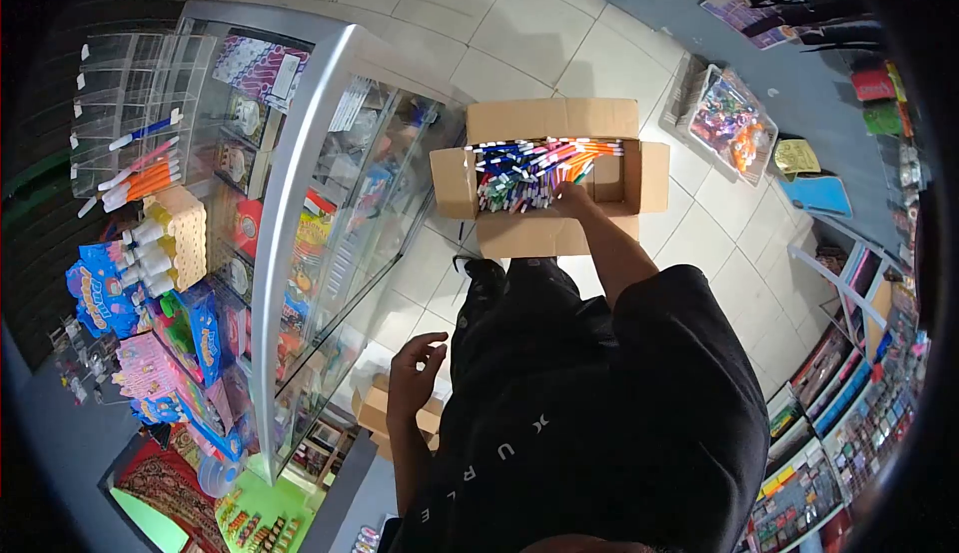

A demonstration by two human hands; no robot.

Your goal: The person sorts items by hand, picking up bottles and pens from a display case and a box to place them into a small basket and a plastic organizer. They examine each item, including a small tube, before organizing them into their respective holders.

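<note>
An open cardboard box (551, 118) stands on the floor in front of me, its flaps folded out. Many capped felt-tip pens (519, 168) fill its left and middle parts in blue, pink, purple, green and orange, most with white ends. My right hand (571, 200) reaches over the near side into the box, at the edge of the pens beside a green-tipped one. Its fingers are mostly hidden, and I cannot tell whether they grip a pen. My left hand (418, 365) hangs near my left side, fingers loosely bent and apart, with nothing in it.
A glass display case (345, 183) stands at left, with a clear acrylic pen rack (140, 113) and a woven basket (188, 233) of bottles on top. On the tiled floor at right is a plastic tub (734, 123) of small colourful items. Stocked shelves (829, 403) line the right side.
</note>
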